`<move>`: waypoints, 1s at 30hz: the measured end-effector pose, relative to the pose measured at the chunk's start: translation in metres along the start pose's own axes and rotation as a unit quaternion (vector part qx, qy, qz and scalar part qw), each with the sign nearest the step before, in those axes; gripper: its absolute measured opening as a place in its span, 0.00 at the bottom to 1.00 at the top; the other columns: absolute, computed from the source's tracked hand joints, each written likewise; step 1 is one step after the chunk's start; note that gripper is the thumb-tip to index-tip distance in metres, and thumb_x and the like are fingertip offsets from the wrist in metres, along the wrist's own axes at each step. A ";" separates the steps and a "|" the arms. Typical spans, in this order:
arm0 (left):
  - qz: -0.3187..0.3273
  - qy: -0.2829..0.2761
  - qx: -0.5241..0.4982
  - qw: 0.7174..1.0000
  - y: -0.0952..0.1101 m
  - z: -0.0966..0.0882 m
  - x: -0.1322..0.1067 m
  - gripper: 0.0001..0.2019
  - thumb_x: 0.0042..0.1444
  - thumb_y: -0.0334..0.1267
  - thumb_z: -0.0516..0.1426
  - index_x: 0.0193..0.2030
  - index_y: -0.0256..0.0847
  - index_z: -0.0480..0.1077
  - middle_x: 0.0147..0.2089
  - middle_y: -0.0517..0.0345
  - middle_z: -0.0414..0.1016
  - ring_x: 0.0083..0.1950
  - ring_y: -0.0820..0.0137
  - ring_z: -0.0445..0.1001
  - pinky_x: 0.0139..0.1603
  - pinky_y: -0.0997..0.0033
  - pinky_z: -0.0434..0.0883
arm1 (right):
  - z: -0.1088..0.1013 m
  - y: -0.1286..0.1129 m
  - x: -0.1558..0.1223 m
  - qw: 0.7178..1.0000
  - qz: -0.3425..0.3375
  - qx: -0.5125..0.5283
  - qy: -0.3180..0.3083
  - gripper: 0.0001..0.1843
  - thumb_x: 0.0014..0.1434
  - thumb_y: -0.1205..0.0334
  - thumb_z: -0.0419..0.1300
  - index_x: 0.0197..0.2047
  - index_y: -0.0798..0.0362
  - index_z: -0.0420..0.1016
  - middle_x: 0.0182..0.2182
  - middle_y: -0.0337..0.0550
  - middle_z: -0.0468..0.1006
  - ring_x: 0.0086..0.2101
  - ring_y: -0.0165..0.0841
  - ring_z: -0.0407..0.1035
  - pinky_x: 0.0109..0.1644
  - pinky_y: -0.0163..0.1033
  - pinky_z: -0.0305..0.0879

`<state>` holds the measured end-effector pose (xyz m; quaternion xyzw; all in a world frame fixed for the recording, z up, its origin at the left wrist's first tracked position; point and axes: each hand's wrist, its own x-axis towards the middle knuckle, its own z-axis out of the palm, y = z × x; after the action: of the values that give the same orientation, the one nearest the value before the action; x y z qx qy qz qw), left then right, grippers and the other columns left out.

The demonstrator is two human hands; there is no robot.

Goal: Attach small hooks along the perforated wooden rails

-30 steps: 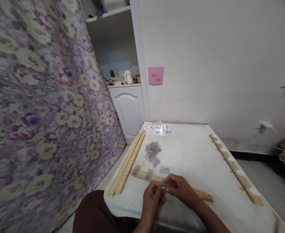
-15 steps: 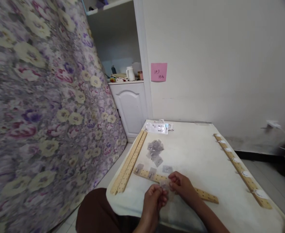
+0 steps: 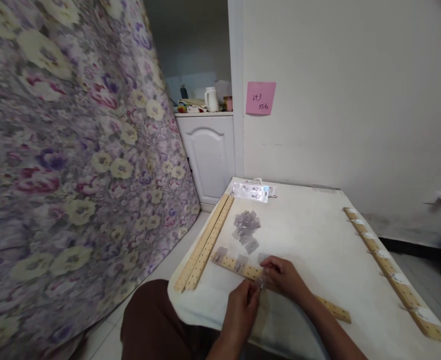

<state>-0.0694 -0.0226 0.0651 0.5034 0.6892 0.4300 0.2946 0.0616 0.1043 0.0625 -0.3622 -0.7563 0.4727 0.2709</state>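
My left hand (image 3: 240, 307) and my right hand (image 3: 287, 281) meet over a perforated wooden strip (image 3: 252, 272). Between their fingertips is a small clear plastic adhesive hook (image 3: 261, 283), partly hidden by the fingers. Both hands are closed in a pinch on it. Two similar pieces, a clear hook (image 3: 220, 255) and another clear hook (image 3: 240, 262), sit on the left half of the strip. A further clear square (image 3: 262, 257) lies just behind my right hand, partly covered. My right forearm hides part of the strip.
A pile of clear hooks (image 3: 246, 225) lies beyond the strip. Two perforated wooden strips (image 3: 207, 240) lie along the table's left side; another strip with white-backed hooks (image 3: 389, 272) runs along the right edge. Plastic packaging (image 3: 249, 191) is at the back left.
The view has shifted, so the table things sit slightly farther right. My left fingers have closed in tighter around the clear hook, and both hands remain together over the strip.
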 end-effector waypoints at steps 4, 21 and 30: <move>0.019 -0.002 0.093 0.996 0.002 0.000 0.003 0.07 0.56 0.34 0.48 0.29 0.41 0.65 0.29 0.60 0.70 0.32 0.70 0.68 0.33 0.73 0.59 | -0.001 0.004 0.006 1.000 -0.014 -0.025 0.003 0.12 0.50 0.66 0.53 0.35 0.54 0.77 0.33 0.44 0.80 0.36 0.37 0.72 0.41 0.40 0.65; 0.132 0.000 0.154 0.979 -0.012 0.007 -0.011 0.12 0.62 0.33 0.45 0.43 0.43 0.69 0.37 0.55 0.69 0.39 0.69 0.70 0.41 0.72 0.68 | 0.003 0.008 0.014 0.996 -0.063 -0.055 0.012 0.13 0.53 0.68 0.52 0.36 0.53 0.78 0.35 0.45 0.79 0.38 0.36 0.72 0.46 0.40 0.65; 0.193 0.028 0.181 0.964 -0.028 0.012 -0.016 0.23 0.58 0.24 0.45 0.59 0.44 0.61 0.43 0.51 0.70 0.45 0.66 0.68 0.47 0.64 0.70 | 0.004 0.010 0.014 0.995 -0.076 -0.061 0.018 0.13 0.54 0.68 0.52 0.36 0.52 0.77 0.36 0.44 0.79 0.39 0.35 0.72 0.46 0.40 0.65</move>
<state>-0.0667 -0.0372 0.0340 0.6599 0.6531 0.3603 0.0904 0.0537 0.1165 0.0525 -0.3284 -0.8041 0.3970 0.2967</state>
